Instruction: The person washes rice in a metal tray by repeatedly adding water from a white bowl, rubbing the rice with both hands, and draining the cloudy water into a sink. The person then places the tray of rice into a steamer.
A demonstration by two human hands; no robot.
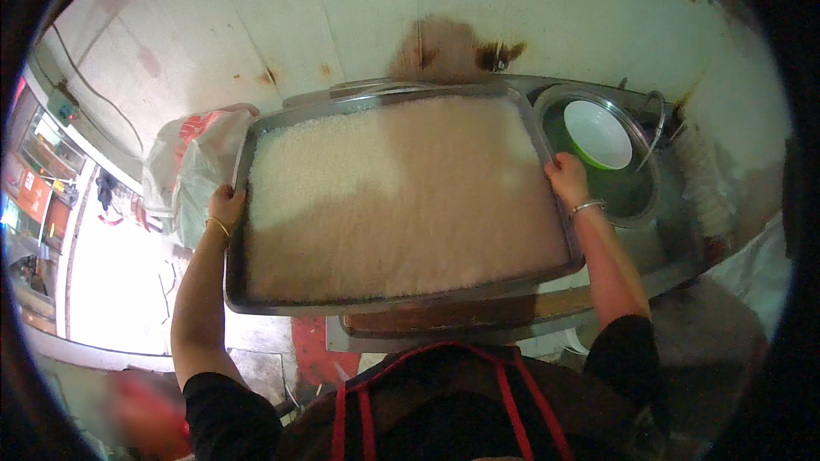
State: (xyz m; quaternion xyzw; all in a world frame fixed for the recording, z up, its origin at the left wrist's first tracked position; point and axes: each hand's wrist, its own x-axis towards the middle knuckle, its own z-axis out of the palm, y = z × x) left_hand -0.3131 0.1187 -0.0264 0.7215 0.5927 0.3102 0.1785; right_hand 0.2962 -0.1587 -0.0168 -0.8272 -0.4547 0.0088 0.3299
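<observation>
A large rectangular metal tray [397, 304] spans the middle of the view, filled with a level layer of white grains [397, 205] that look like rice. My left hand [227, 205] grips the tray's left rim, a yellow band on its wrist. On the right rim, my right hand [567, 178] holds on, with a bracelet at the wrist. Fingers of both hands are partly hidden behind the tray's sides. Shadow covers much of the grain. What supports the tray from below cannot be told.
Right of the tray, a green and white bowl [597, 134] sits in a round metal basin [647, 195] on a metal counter [682, 230]. A plastic bag with red print [192, 166] stands at the left. A stained wall [307, 25] rises behind. A blurred person in red [144, 406] is at lower left.
</observation>
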